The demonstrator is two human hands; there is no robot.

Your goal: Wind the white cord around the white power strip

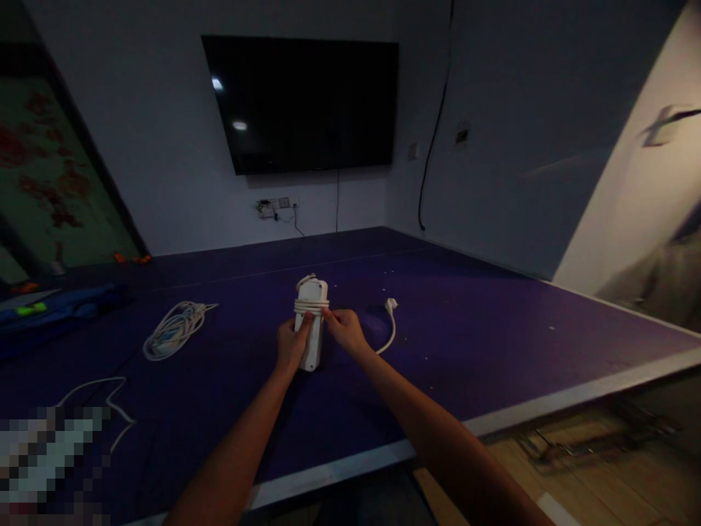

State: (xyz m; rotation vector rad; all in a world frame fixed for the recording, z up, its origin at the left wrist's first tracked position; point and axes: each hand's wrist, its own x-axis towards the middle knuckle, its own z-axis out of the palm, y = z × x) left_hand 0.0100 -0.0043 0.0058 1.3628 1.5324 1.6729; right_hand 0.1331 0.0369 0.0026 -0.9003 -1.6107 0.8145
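A white power strip [312,353] is held tilted up just above the purple surface [471,329]. My left hand [291,343] grips its left side, with the thumb across its face. Several turns of the strip's white cord [312,304] go round its upper part. My right hand [344,329] is closed in a pinch on the cord at the strip's right edge. Beyond my right wrist the cord's loose end curves over the surface to a white plug [391,304]. My fingers behind the strip are hidden.
A coiled white cable [178,330] lies to the left, with a loose thin cord [117,409] nearer me. Blue cloth [82,301] is at the far left. A pale edge [520,403] borders the surface in front. A television [312,106] hangs on the wall above several sockets [277,207].
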